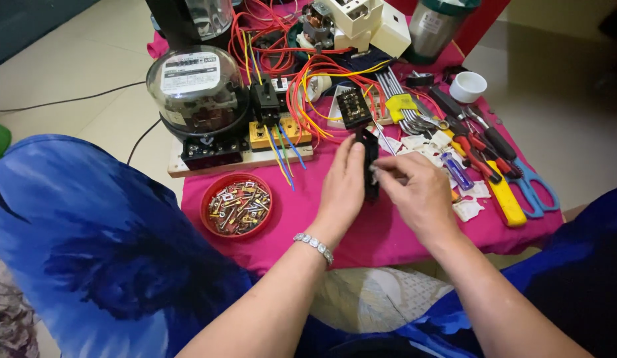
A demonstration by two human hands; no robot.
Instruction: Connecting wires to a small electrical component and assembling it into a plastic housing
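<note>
Near the pink cloth's (388, 232) front edge, left hand (343, 189) gripped an upright black plastic part (370, 166) while right hand (418, 192) pinched something small against it; fitting looked mid-way, red dish of metal terminals (237, 204) untouched nearby, meter board (209, 116) wired behind.

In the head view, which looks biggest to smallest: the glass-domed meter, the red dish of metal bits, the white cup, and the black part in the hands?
1. Meter, clearly the largest.
2. Red dish.
3. Black part, held in both hands and partly hidden, so unsure.
4. White cup, smallest, though it lies farther from the camera.
</note>
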